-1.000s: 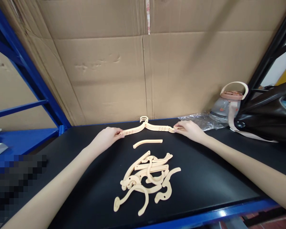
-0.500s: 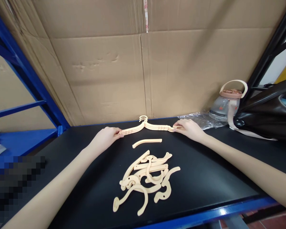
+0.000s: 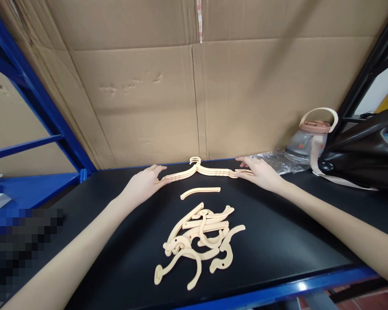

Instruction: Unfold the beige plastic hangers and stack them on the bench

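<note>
So the left hand (image 3: 144,183) and right hand (image 3: 263,173) just un-pinched: fingers spread now, thumbs still at the ends of the stacked hangers (image 3: 213,172), which haven't budged from the back of the counter (image 3: 284,232). Guessing they hold that lineup unaided. The single bar (image 3: 200,190) and loose-parts pile (image 3: 207,228) sit nearer, untouched.

No text can be read. Reddish marks on the cardboard (image 3: 142,107)'s pale strip (image 3: 199,21) and on the bottle (image 3: 299,144), near the surface (image 3: 287,224)'s far edge, are too small.
</note>
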A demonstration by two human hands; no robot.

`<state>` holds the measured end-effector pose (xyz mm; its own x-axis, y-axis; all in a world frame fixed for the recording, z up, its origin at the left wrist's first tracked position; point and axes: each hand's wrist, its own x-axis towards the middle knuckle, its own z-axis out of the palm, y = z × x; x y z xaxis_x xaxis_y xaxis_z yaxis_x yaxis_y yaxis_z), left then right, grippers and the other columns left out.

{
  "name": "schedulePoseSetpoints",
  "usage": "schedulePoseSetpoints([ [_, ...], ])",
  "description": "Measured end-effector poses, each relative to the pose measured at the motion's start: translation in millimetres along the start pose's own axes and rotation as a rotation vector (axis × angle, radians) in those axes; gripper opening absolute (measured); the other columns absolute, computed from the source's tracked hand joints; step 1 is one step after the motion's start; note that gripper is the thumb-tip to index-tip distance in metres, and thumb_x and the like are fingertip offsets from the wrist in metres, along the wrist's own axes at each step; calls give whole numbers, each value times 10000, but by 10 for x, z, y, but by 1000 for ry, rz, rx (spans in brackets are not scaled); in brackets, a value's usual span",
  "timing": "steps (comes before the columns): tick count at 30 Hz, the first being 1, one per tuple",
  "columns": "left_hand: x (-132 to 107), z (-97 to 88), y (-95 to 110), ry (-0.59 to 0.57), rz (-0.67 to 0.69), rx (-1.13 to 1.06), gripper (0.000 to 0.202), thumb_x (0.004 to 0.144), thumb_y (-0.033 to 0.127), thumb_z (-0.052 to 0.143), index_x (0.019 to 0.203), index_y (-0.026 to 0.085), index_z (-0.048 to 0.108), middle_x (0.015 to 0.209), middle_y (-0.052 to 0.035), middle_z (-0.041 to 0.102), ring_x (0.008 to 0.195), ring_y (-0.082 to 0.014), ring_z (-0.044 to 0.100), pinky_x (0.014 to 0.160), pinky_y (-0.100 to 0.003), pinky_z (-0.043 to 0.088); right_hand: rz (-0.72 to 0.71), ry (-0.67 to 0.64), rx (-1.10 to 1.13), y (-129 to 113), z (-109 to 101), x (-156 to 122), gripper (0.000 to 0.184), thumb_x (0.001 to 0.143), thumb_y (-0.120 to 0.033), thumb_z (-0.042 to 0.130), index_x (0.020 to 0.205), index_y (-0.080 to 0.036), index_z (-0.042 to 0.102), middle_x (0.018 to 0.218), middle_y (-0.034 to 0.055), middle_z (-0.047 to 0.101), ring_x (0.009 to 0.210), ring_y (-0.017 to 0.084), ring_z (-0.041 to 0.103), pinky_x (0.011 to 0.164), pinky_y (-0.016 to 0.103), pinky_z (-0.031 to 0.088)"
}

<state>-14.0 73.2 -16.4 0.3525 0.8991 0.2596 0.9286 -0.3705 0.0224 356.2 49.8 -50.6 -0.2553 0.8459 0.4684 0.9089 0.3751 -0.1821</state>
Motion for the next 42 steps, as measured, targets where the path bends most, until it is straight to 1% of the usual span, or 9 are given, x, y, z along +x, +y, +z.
schedulePoseSetpoints([
  [4,-114,-89,275,127,171,-24,376,904,444,436,1173,206,545,1204,-60,591,1045,-239,592,878,-322,456,-139,59,10,-262,-144,-94,351,904,-467,478,1136,-220,570,1094,92,630,1035,269,568,915,429,411],
  [6,-180,-67,437,111,297,-60,339,922,411,426,1165,213,553,1188,-54,597,1080,-224,572,915,-331,451,-235,15,17,-439,-188,-155,312,911,-446,482,1093,-220,597,1085,83,628,1030,260,564,912,433,414],
  [10,-254,88,629,78,355,-55,342,907,370,487,1203,209,545,1251,-76,579,1127,-255,557,932,-391,458,-342,-96,55,-673,-169,-240,273,926,-372,490,1107,-205,610,1081,71,623,1032,228,561,917,406,421],
  [14,-248,195,637,57,354,-15,293,896,283,517,1158,165,571,1165,-100,623,1072,-271,588,890,-399,480,-364,-193,123,-654,-83,-250,285,939,-347,473,1144,-210,616,1154,61,603,1084,211,544,946,378,419],
  [18,-234,169,622,40,326,-75,240,906,176,444,1085,145,602,1097,-91,647,993,-247,616,837,-370,497,-361,-226,129,-588,-34,-242,314,944,-344,462,1199,-223,599,1237,65,573,1158,223,513,1004,405,383],
  [27,-238,85,644,65,271,-254,236,877,149,433,976,165,647,956,-48,686,851,-205,641,767,-321,503,-369,-102,147,-653,-85,-258,344,925,-311,500,1249,-197,522,1232,85,559,1162,221,508,978,400,425],
  [35,-226,154,650,29,315,-283,212,876,150,454,949,168,652,927,-46,665,852,-201,627,767,-320,482,-598,-93,76,-972,-138,-395,269,950,-238,449,1188,-202,567,1147,72,589,1018,199,535,889,365,442],
  [39,-238,165,661,-6,327,-307,196,888,163,459,954,171,644,939,-35,659,837,-188,623,724,-298,479,-753,-148,23,-1181,-121,-511,348,936,-85,395,1248,-181,516,1206,81,569,1052,209,510,870,354,430],
  [42,-248,161,665,-2,329,-298,187,893,167,466,961,179,639,947,-26,654,840,-179,617,719,-291,476,-780,-189,21,-1245,-93,-549,362,955,-92,360,1283,-181,484,1218,76,561,1061,205,502,890,351,417],
])
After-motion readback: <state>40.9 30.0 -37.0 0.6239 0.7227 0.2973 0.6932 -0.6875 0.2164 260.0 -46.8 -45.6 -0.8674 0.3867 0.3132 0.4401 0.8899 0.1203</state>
